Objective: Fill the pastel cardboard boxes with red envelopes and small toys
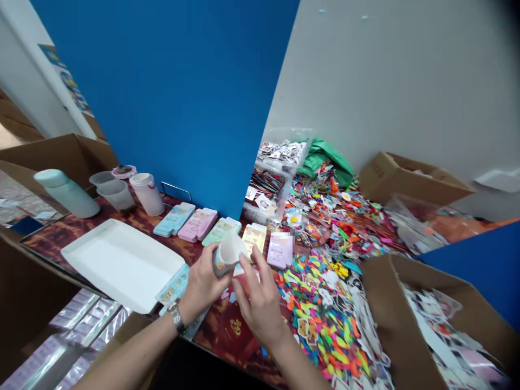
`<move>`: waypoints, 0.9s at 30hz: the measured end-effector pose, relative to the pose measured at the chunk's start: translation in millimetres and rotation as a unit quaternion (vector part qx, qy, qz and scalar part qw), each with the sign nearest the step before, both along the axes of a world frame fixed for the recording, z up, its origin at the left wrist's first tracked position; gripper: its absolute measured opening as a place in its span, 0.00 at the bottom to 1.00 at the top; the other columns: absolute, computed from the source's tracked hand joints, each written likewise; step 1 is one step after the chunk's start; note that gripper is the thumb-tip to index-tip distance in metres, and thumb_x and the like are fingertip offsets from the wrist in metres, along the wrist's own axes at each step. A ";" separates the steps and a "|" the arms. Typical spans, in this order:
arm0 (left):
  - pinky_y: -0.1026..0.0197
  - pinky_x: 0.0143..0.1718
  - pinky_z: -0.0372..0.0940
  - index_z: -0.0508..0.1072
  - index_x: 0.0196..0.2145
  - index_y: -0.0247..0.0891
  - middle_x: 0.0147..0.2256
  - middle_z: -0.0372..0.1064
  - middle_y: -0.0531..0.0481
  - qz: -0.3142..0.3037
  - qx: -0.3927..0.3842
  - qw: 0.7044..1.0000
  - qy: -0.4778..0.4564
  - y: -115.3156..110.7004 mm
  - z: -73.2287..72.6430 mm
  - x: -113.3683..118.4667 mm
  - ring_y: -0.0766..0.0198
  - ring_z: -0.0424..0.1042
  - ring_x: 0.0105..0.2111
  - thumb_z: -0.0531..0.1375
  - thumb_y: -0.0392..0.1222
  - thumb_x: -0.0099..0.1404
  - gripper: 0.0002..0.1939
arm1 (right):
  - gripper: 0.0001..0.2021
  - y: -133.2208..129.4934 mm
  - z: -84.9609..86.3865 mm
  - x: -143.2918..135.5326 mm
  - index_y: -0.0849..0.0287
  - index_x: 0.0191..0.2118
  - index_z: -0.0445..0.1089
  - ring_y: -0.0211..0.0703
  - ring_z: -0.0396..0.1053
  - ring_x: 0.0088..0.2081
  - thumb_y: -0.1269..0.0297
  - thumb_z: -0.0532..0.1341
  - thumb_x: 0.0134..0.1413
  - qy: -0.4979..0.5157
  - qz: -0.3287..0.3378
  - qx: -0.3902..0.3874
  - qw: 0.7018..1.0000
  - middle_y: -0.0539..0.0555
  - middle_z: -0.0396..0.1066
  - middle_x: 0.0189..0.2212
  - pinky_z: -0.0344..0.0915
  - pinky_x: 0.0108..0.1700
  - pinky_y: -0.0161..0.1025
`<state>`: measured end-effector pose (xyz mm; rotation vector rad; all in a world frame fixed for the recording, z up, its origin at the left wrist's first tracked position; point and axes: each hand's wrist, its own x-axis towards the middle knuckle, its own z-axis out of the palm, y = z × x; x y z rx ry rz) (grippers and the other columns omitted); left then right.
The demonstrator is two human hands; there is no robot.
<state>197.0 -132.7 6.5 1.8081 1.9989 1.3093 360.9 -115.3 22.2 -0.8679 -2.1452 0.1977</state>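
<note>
Carton (231, 251) is clasped in the left hand (203, 281), right hand (262, 298) loosely spread beside its rim

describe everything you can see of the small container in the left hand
The small container looks like thin card or stiff paper: smooth white inside, printed in pale colours outside. Its mouth is open, facing up. It is held above the dark red patterned table, the left hand wrapped around its side. The right hand's fingertips are at the rim; contact is unclear. Its bottom is hidden.
</note>
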 end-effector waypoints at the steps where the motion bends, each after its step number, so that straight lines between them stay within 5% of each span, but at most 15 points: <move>1: 0.56 0.43 0.71 0.54 0.60 0.37 0.50 0.68 0.41 -0.017 0.014 1.000 0.004 -6.0 -0.1 9.2 0.54 0.74 0.45 0.60 0.40 0.59 0.34 | 0.23 -0.8 0.3 2.1 0.58 0.62 0.63 0.58 0.55 0.64 0.70 0.58 0.61 0.004 -0.010 -0.001 1.000 0.65 0.52 0.65 0.62 0.61 0.55; 4: 0.55 0.49 0.69 0.48 0.64 0.39 0.56 0.64 0.39 -0.097 0.046 0.994 0.037 -16.0 -0.2 23.9 0.54 0.70 0.52 0.58 0.35 0.60 0.38 | 0.15 -8.6 2.1 15.7 0.56 0.53 0.71 0.55 0.58 0.63 0.68 0.58 0.62 0.040 0.010 -0.089 0.995 0.62 0.54 0.64 0.64 0.59 0.50; 7: 0.53 0.48 0.69 0.56 0.59 0.40 0.52 0.66 0.40 -0.153 0.059 0.983 0.082 -19.5 -0.4 29.7 0.54 0.69 0.50 0.59 0.36 0.61 0.30 | 0.15 -16.3 7.6 30.4 0.52 0.54 0.71 0.49 0.62 0.60 0.65 0.56 0.64 0.116 0.047 -0.224 0.966 0.57 0.61 0.61 0.64 0.59 0.45; 11: 0.51 0.43 0.70 0.60 0.54 0.38 0.48 0.67 0.39 -0.158 0.043 0.977 0.135 -23.0 -2.6 37.6 0.51 0.70 0.46 0.61 0.38 0.60 0.25 | 0.16 -14.7 12.0 37.2 0.53 0.55 0.69 0.46 0.70 0.52 0.60 0.53 0.67 0.263 0.000 -0.364 0.894 0.55 0.72 0.51 0.67 0.55 0.43; 16: 0.52 0.46 0.69 0.50 0.62 0.35 0.51 0.66 0.36 -0.156 0.039 0.978 0.135 -26.8 -6.1 44.7 0.52 0.70 0.48 0.60 0.36 0.60 0.36 | 0.11 -5.5 12.1 35.4 0.58 0.43 0.75 0.45 0.75 0.42 0.59 0.62 0.58 0.304 0.030 -0.466 0.830 0.55 0.77 0.40 0.71 0.46 0.40; 18: 0.52 0.46 0.69 0.43 0.66 0.32 0.53 0.65 0.34 -0.145 0.025 0.979 0.140 -27.7 -6.2 46.4 0.51 0.70 0.48 0.60 0.37 0.60 0.42 | 0.09 -5.6 14.0 35.3 0.59 0.42 0.75 0.45 0.75 0.40 0.62 0.62 0.56 0.273 0.008 -0.449 0.850 0.55 0.77 0.39 0.72 0.44 0.40; 22: 0.51 0.44 0.69 0.34 0.68 0.30 0.50 0.65 0.33 -0.122 -0.021 0.973 0.196 -29.7 -3.6 49.4 0.48 0.69 0.46 0.60 0.38 0.59 0.48 | 0.11 -15.1 16.5 35.0 0.56 0.43 0.76 0.45 0.74 0.45 0.70 0.58 0.59 0.145 -0.018 -0.280 0.949 0.55 0.76 0.42 0.71 0.50 0.42; 27: 0.51 0.40 0.68 0.31 0.68 0.25 0.45 0.66 0.33 -0.093 -0.039 0.961 0.257 -30.1 0.6 52.0 0.48 0.69 0.41 0.58 0.42 0.61 0.49 | 0.22 -33.6 0.6 32.2 0.55 0.63 0.63 0.44 0.70 0.54 0.73 0.51 0.65 0.079 -0.018 -0.166 0.983 0.56 0.70 0.54 0.69 0.56 0.42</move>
